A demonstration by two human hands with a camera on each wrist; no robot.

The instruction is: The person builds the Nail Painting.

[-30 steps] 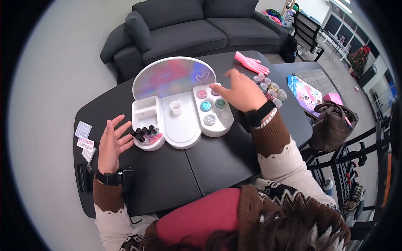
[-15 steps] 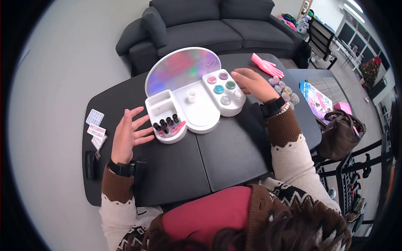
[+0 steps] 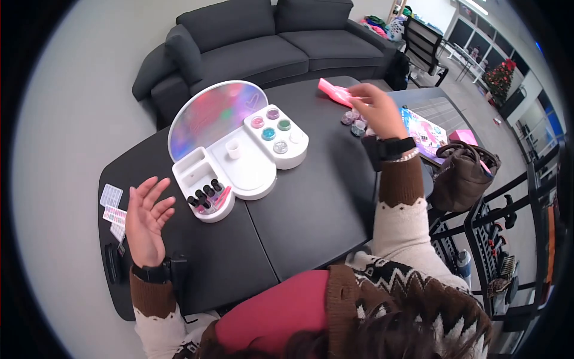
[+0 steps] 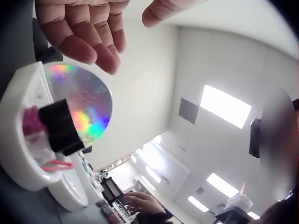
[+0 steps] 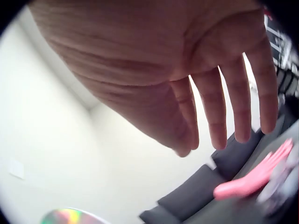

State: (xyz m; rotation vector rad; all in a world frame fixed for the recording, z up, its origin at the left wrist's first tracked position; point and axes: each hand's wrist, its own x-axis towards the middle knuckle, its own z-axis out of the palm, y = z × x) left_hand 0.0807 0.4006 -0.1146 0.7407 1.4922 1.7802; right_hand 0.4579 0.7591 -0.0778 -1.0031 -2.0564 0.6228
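Observation:
My right hand (image 3: 381, 113) is over the small glitter pots (image 3: 358, 128) and the fingers of a pink model hand (image 3: 335, 92); in the right wrist view its fingers hang spread and hold nothing, with the pink hand (image 5: 254, 179) beyond them. My left hand (image 3: 147, 221) is raised, palm up and fingers loosely bent, left of a white vanity station (image 3: 254, 173). Black-capped bottles (image 3: 204, 195) and pink tools stand in its left tray, a white cup (image 3: 232, 149) in the middle, and several glitter pots (image 3: 269, 133) in the right part.
Nail sheets (image 3: 113, 214) and a black case (image 3: 112, 263) lie at the table's left edge. On a grey side table to the right are a printed box (image 3: 423, 128) and a pink box (image 3: 463, 137), with a brown bag (image 3: 466, 179) beside them. A dark sofa (image 3: 251, 57) stands behind.
My right hand has moved right, away from the station's pots to above the loose pots and the pink hand. My left hand stays raised beside the station, its fingers a little more bent.

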